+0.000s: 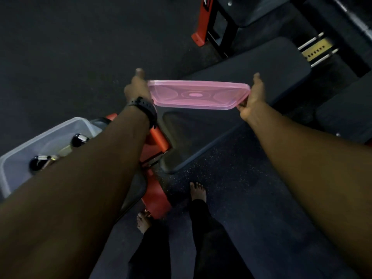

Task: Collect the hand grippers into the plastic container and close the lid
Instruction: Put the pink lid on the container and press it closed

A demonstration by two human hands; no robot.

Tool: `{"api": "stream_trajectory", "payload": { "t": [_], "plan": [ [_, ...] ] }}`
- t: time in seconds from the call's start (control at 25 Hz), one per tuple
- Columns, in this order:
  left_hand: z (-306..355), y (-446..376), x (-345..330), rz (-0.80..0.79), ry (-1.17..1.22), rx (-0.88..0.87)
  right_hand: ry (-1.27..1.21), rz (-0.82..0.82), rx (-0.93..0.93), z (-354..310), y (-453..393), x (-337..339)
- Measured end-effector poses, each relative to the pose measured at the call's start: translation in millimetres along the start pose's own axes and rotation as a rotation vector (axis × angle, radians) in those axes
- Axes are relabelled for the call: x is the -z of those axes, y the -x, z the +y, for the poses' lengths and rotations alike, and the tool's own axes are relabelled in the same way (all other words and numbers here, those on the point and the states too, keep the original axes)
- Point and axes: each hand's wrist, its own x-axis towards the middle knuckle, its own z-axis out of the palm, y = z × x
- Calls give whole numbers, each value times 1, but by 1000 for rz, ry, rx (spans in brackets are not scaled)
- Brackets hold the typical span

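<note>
The lid (pixel 198 95) is held in the air between the left hand (pixel 136 88) and the right hand (pixel 252 97), one at each end, above a padded bench (pixel 231 121). The container (pixel 40 146) sits well to the left, partly under the left forearm, with hand grippers (pixel 58 153) inside it. Bare feet (pixel 198 191) stand on the floor (pixel 241 198) below.

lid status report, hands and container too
Left hand and right hand each grip an end of the pink lid, held in the air. Container open, hand grippers inside. Nothing blocking.
</note>
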Motion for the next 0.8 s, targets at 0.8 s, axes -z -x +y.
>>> {"api": "stream_trajectory", "payload": {
  "t": [0.8],
  "plan": [
    [-25,60,414,192,-161,-125,906,-448,340,213,293,-186]
  ]
}}
